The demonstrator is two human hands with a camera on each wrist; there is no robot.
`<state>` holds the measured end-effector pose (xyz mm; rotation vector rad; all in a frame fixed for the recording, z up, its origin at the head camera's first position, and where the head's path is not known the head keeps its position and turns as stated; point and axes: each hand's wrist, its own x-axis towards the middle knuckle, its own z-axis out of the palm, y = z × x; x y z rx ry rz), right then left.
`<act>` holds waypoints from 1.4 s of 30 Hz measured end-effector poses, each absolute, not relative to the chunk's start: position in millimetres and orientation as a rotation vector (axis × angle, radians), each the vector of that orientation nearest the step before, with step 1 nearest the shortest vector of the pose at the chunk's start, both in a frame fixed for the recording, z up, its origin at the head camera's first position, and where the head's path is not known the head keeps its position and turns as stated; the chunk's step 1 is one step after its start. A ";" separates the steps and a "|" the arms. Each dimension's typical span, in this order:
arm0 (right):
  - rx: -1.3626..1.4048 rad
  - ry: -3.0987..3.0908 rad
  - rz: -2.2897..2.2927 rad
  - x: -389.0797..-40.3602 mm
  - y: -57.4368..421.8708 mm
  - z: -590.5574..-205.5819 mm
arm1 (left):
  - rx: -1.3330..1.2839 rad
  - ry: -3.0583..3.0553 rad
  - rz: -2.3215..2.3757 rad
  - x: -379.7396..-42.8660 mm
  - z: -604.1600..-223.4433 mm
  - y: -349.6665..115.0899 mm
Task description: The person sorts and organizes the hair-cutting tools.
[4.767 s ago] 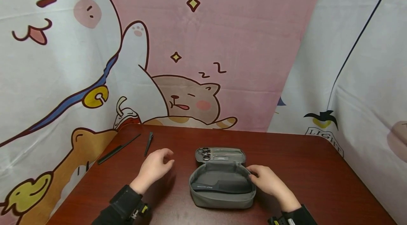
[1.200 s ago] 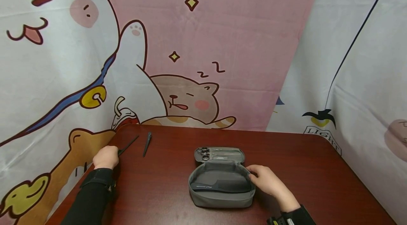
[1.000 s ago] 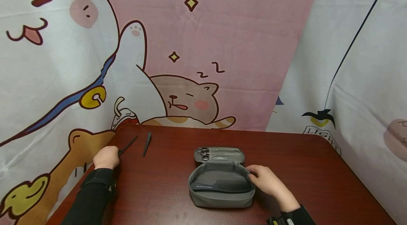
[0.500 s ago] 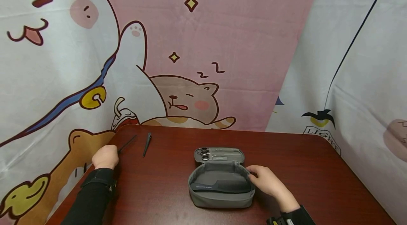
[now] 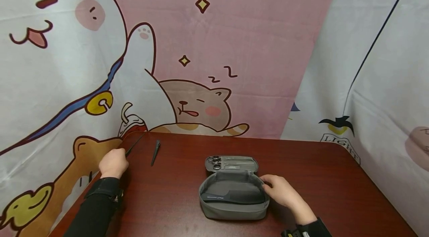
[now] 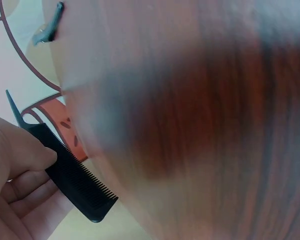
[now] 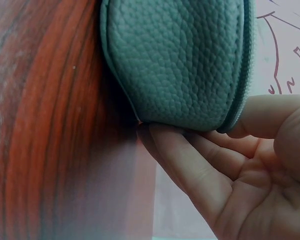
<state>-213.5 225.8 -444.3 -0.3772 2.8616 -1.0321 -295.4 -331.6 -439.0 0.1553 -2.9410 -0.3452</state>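
In the head view my left hand (image 5: pixel 113 163) is at the table's left edge, gripping a black rat-tail comb (image 5: pixel 135 144). The left wrist view shows the thumb pressing the toothed comb (image 6: pixel 77 180) against the fingers, its thin tail sticking out beyond the hand. My right hand (image 5: pixel 283 194) holds the right side of an open grey zip case (image 5: pixel 234 213). In the right wrist view its thumb is at the zip edge and its fingers lie against the case's textured side (image 7: pixel 175 60). A dark flat long-handled object (image 5: pixel 234 196) with pale lettering lies inside the case.
The lid (image 5: pixel 253 164) is folded back, with metal scissors (image 5: pixel 216 162) and a clear pocket (image 5: pixel 238 162) in it. A slim dark hair clip (image 5: pixel 155 152) lies right of the comb. Printed cloth (image 5: pixel 261 62) hangs behind the reddish-brown table (image 5: pixel 335 192).
My left hand has moved left from mid-table to the comb and taken hold of it. Lately hand and comb have shifted slightly up. The right hand and case have stayed put.
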 end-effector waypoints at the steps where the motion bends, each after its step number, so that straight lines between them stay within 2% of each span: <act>1: -0.374 2.864 -1.033 -213.3 225.8 -444.3 | 0.145 -2.933 -0.344 -295.3 -437.8 -330.0; 20: -0.367 2.846 -1.093 -209.3 226.1 -446.7 | -0.056 -2.731 -0.378 -290.0 -423.8 -278.1; 28: -0.322 2.918 -1.242 -205.5 222.9 -443.0 | -0.174 -2.641 -0.386 -285.1 -417.2 -251.8; 42: -0.429 3.055 -1.518 -209.2 202.5 -431.8 | -0.376 -2.502 -0.469 -269.3 -398.8 -195.5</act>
